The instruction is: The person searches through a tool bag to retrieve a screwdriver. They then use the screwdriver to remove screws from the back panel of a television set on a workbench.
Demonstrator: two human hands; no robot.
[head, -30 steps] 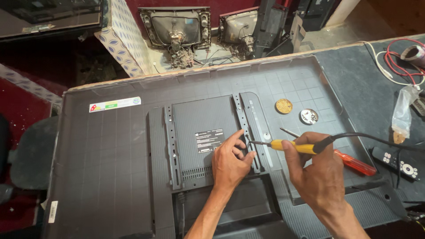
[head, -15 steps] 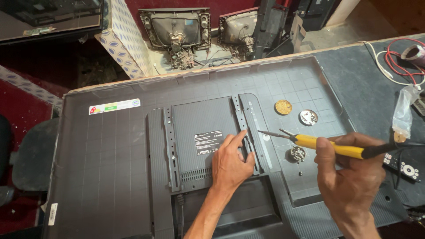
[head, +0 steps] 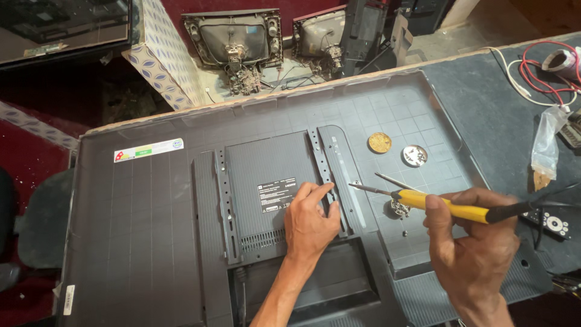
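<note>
Yellow screwdriver — right hand gripping | left hand flat on bracket

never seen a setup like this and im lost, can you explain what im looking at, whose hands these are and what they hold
The one current picture comes from a camera worn on a person's head, looking down at their own two bare hands; there is no machine.

On the workbench lies a flat television, screen down, so you see its dark back cover with two metal mounting rails.

The left hand rests flat on the cover, fingers against the right-hand rail.

The right hand holds a yellow-handled tool with a thin metal tip pointing left and a dark cord at its back end. It could be a soldering iron, though I cannot be sure.

On the cover sit a small round tin and a round dish of small metal parts. Old tube sets stand behind the bench.
</note>
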